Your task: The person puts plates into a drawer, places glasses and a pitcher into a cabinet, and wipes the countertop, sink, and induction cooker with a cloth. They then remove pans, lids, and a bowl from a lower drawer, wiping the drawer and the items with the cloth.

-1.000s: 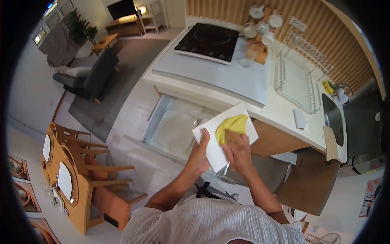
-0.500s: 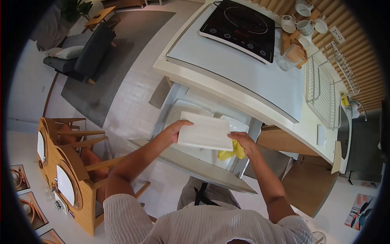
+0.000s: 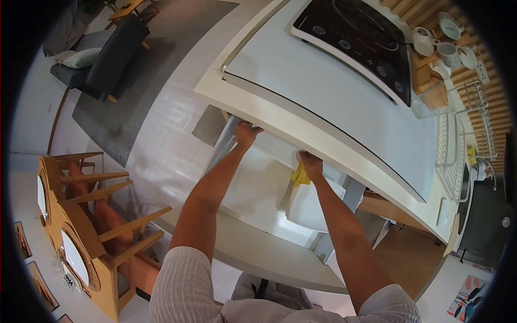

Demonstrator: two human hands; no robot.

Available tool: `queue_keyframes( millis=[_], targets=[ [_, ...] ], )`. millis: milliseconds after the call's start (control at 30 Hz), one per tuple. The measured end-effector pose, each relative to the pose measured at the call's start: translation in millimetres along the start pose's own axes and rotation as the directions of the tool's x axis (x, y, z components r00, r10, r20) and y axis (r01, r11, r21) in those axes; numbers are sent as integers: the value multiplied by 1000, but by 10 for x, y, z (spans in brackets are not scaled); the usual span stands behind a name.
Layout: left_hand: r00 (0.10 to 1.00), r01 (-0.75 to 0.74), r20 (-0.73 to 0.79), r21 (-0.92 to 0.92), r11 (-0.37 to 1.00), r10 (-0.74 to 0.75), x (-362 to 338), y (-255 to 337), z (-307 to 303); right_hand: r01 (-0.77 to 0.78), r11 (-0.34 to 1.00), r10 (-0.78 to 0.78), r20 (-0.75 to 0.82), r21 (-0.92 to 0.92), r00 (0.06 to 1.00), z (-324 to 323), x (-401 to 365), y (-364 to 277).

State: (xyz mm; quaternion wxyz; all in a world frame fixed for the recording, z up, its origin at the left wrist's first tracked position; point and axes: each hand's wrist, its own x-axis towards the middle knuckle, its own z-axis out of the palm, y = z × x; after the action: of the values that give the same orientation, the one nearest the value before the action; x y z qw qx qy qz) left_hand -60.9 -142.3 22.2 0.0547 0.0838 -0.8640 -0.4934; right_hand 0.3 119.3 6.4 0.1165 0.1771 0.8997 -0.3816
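Note:
Both hands reach into the far part of the drawer (image 3: pixel 253 245), just below the counter edge. My left hand (image 3: pixel 246 134) is closed at the left end of a white rectangular plate (image 3: pixel 276 149), its fingers partly hidden. At the plate's right end, my right hand (image 3: pixel 311 164) is closed round a crumpled yellow cloth (image 3: pixel 300 175), which hangs below the fingers. Much of the plate lies in shadow. A white square dish (image 3: pixel 315 207) sits in the drawer's right part, beneath my right forearm.
An induction cooktop (image 3: pixel 358 46) stands on the white counter (image 3: pixel 323 102). Cups (image 3: pixel 448 54), a glass jar (image 3: pixel 429 100) and a wire dish rack (image 3: pixel 452 153) line the wall side. Wooden chairs (image 3: pixel 116 226) stand left of the drawer.
Both hands have moved forward from above the drawer to its back, carrying the white plate down and away. The yellow cloth went along in my right hand. The view has shifted.

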Motion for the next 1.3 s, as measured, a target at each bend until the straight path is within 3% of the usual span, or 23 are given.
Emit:
queue_keyframes(
  millis=[33,67,100,167,267,633,1300],
  targets=[
    [978,-167,-129,14,986,167,51,-44,90,340,936,-350,-139,-92,926,12,79,96],
    [910,-326,-253,49,944,327,116,-81,171,621,752,-659,-233,-222,715,44,156,171],
    [913,-318,-254,46,947,319,215,-240,344,432,896,-443,-202,-101,873,-7,94,-30],
    [886,-358,-368,-158,920,282,347,-677,728,372,915,-397,-185,-159,899,-28,237,-67],
    [906,-288,-335,-39,957,259,342,-579,790,344,909,-387,-168,-237,907,-68,397,-13],
    [933,-219,-275,75,973,231,347,-606,991,316,887,-374,-121,-337,920,-168,490,221],
    [952,-249,-92,318,915,291,258,-681,869,244,825,-323,-71,-510,944,-449,137,379]
  ],
)
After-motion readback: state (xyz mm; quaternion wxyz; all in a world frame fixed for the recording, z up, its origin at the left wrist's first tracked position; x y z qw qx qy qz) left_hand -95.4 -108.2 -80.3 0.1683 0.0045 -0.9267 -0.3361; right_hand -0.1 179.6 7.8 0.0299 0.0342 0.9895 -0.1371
